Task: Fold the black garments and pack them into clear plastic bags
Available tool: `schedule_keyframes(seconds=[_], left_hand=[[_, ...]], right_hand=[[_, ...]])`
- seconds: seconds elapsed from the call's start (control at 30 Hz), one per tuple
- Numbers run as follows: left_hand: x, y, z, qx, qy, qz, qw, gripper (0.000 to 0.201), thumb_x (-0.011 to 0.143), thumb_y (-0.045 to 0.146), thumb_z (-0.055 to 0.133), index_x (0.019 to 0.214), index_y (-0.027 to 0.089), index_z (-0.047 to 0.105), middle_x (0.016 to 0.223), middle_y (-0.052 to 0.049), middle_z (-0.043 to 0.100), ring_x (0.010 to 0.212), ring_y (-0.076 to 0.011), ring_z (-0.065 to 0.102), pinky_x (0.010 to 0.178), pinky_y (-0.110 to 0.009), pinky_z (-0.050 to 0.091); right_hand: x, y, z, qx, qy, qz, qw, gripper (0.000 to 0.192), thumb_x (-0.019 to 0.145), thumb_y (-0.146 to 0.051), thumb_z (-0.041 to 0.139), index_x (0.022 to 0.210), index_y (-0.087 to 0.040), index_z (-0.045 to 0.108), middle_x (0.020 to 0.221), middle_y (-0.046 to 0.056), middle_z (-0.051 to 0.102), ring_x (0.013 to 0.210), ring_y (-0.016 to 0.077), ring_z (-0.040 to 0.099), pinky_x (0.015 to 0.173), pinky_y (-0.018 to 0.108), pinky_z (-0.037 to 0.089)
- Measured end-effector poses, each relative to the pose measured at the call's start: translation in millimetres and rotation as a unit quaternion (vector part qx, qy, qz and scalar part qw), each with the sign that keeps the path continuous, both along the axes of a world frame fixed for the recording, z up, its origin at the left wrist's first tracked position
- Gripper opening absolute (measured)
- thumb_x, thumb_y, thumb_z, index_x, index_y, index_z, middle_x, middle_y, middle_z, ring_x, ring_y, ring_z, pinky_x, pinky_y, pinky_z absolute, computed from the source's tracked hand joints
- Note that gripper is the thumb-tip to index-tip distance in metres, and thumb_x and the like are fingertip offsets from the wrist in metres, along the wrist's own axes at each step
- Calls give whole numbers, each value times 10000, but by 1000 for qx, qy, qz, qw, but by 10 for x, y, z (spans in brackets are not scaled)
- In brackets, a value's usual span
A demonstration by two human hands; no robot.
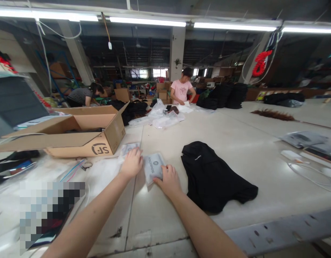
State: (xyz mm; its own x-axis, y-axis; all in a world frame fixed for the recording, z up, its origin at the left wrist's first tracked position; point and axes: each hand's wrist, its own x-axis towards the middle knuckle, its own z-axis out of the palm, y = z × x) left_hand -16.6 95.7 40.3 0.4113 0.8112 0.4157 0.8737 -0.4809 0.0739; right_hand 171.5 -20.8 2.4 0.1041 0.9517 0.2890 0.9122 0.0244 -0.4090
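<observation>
My right hand (169,179) grips a flat grey plastic packet (152,166) by its right side, thumb on the near edge and fingers bent along the side. Dark printed lettering and a round emblem show on the packet. To its left, my left hand (132,163) lies over a second similar packet (130,147), fingers extended and partly covering it; its thumb is hidden. A black garment (210,172), with a small light print near its top, is spread on the table right of my right hand.
An open cardboard box (82,145) with something dark inside stands at left. Clear plastic bags (165,116) lie farther back. Black stacks (229,96) rise near a person in pink (181,89); another person (81,95) bends at left. A white cable (310,173) lies at right.
</observation>
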Motion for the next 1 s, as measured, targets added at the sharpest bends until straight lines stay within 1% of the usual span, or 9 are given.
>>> schedule_keyframes(seconds=[0.03, 0.1, 0.17, 0.23, 0.33, 0.53, 0.7, 0.87, 1.0], left_hand=[[85, -217, -16, -22, -22, -50, 998, 458, 975, 300, 336, 1331, 158, 586, 1435, -143, 540, 1358, -264, 470, 1160, -442, 345], [226, -602, -104, -62, -29, -128, 989, 432, 971, 335, 375, 1318, 206, 599, 1374, -115, 590, 1305, -245, 520, 1131, -427, 393], [315, -860, -232, -69, -6, -131, 989, 478, 937, 349, 454, 1381, 203, 554, 1427, -136, 548, 1359, -276, 470, 1141, -457, 381], [361, -957, -352, -57, 22, -120, 991, 573, 921, 342, 483, 1470, 179, 457, 1513, -149, 462, 1443, -301, 363, 1178, -494, 319], [406, -859, -442, -40, 52, -90, 994, 628, 942, 383, 458, 1527, 174, 369, 1572, -150, 382, 1485, -314, 286, 1190, -527, 272], [504, -332, -434, -38, 78, -14, 996, 639, 971, 470, 383, 1520, 143, 383, 1591, -171, 341, 1494, -348, 249, 1201, -567, 173], [474, -10, -509, -46, 68, 44, 996, 685, 964, 484, 373, 1529, 98, 356, 1611, -184, 290, 1511, -369, 177, 1202, -514, 179], [462, -53, -540, 0, 59, 90, 994, 674, 956, 467, 381, 1517, 95, 370, 1599, -208, 297, 1509, -401, 140, 1199, -564, 111], [467, -201, -432, 31, 54, 112, 992, 519, 961, 349, 350, 1374, 87, 526, 1446, -231, 484, 1394, -388, 369, 1127, -527, 283]], right_hand=[[6, 4, -14, 4, 2, -1, 1000, 586, 848, -555, 660, 1275, -161, 587, 1156, 160, 586, 1085, 319, 524, 946, 429, 433], [22, 8, -53, 19, 16, 1, 1000, 455, 913, -442, 599, 1264, -152, 594, 1134, 153, 600, 1071, 304, 532, 944, 411, 431], [40, 12, -96, 38, 47, 3, 998, 332, 964, -295, 494, 1243, -156, 609, 1130, 143, 619, 1072, 279, 542, 954, 387, 425], [52, 16, -135, 57, 86, -2, 995, 316, 969, -202, 421, 1203, -158, 629, 1121, 132, 640, 1078, 262, 552, 962, 370, 421], [54, 18, -159, 74, 123, -26, 989, 288, 946, -196, 447, 1151, -160, 646, 1122, 126, 656, 1089, 270, 557, 965, 377, 420], [37, -3, -113, 58, 136, -32, 988, 242, 898, -217, 533, 1096, -158, 660, 1114, 123, 657, 1078, 271, 571, 950, 369, 426], [47, -5, -94, 32, 113, -39, 992, 215, 898, -228, 533, 1049, -179, 678, 1073, 110, 660, 1044, 271, 585, 915, 371, 431], [45, -6, -84, 27, 90, -30, 995, 197, 896, -242, 537, 1023, -197, 682, 1046, 94, 664, 1017, 269, 592, 894, 375, 430], [45, 22, -72, 18, 79, -43, 996, 198, 897, -241, 534, 1016, -192, 685, 1040, 108, 658, 1004, 272, 588, 880, 371, 433]])
